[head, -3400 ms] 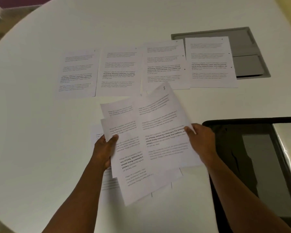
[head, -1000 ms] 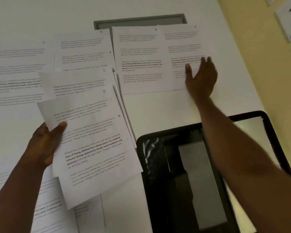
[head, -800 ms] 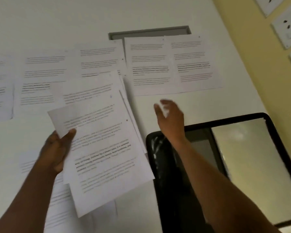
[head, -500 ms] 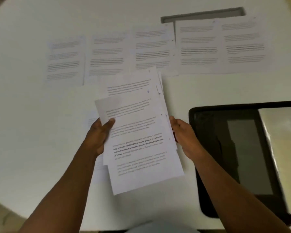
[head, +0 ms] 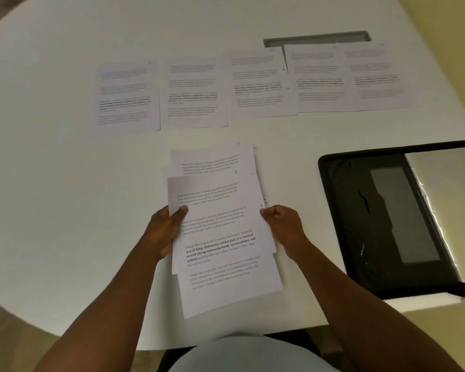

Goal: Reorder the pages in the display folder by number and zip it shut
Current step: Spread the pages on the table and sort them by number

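You've got the loose stack of pages (head: 220,232) in both hands above the table (head: 65,170): left hand (head: 164,232) w/ thumb pinching the left edge, right hand (head: 282,224) fingers curled on the right edge. Five pages (head: 253,87) sit in a row further back, display folder (head: 381,224) lies open at right.

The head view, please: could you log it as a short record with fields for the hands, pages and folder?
left hand: grips the left edge of the held stack of pages, thumb on top
right hand: holds the stack's right edge
top page number: 6, handwritten
row of pages: five sheets side by side on the white table
display folder: black, lying open at right, unzipped
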Tool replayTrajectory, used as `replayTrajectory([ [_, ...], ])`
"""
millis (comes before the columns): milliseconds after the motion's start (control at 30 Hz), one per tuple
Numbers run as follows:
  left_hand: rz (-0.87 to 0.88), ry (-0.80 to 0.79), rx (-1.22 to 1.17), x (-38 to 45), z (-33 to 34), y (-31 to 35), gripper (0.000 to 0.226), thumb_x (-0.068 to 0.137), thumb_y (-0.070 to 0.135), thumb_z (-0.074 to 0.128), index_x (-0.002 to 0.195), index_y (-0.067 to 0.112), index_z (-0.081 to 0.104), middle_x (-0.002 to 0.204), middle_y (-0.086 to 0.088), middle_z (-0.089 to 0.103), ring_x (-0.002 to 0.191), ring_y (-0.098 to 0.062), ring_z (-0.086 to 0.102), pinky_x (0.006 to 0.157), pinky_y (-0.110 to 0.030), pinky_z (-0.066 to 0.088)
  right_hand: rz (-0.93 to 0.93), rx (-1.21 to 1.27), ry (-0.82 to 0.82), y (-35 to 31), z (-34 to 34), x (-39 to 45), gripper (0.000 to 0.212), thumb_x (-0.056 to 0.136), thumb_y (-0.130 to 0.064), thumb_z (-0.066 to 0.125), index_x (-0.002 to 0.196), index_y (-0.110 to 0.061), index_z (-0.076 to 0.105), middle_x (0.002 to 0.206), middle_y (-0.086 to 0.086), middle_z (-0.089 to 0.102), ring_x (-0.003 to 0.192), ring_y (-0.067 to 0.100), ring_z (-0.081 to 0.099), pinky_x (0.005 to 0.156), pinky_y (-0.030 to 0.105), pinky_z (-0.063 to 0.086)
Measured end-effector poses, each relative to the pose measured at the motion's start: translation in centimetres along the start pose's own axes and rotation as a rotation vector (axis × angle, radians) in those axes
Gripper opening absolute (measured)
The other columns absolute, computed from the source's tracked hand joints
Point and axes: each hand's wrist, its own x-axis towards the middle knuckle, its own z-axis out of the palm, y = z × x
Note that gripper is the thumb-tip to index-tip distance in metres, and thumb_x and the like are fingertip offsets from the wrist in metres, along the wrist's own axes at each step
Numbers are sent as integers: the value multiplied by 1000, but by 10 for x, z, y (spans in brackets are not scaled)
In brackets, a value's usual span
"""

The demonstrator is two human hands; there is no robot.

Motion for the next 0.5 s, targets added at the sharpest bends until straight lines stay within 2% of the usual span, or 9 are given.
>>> replayTrajectory([
  [67, -26, 1, 21, 3, -10, -6, 18, 97, 18, 56, 113, 16, 65, 111, -12, 71, 98, -28, 70, 89, -46, 54, 6, -38, 30, 6, 10, -4, 20, 91, -21, 66, 73, -15, 64, 78, 2, 67, 74, 17, 61, 73, 34, 51],
  [233, -30, 47, 40, 9, -29, -16, 20, 100, 18, 51, 117, 13, 60, 103, -6, 70, 92, -24, 68, 77, -37, 54, 43, -58, 104, 18, 32, -11, 22, 94, -23, 62, 73, -17, 60, 77, -2, 63, 76, 17, 59, 71, 31, 48],
  [300, 3, 85, 95, 12, -36, -19, 19, 101, 20, 51, 117, 19, 62, 106, -3, 71, 97, -25, 68, 86, -43, 54, 61, -90, 120, 20, 37, -13, 17, 97, -26, 56, 86, -14, 61, 85, -2, 62, 84, 18, 58, 75, 31, 47],
  [367, 41, 110, 169, 15, -45, -21, 18, 100, 24, 53, 115, 25, 64, 110, -2, 71, 100, -25, 68, 94, -49, 52, 87, -104, 109, 23, 40, -14, 19, 96, -30, 57, 98, -12, 63, 93, -3, 63, 92, 19, 60, 86, 36, 51],
  [500, 49, 114, 178, 12, -50, -19, 18, 100, 22, 53, 115, 24, 62, 110, -2, 70, 101, -25, 67, 96, -49, 51, 128, -25, 29, 28, 48, -17, 22, 88, -32, 70, 102, -15, 66, 108, 2, 70, 99, 22, 66, 93, 43, 53],
])
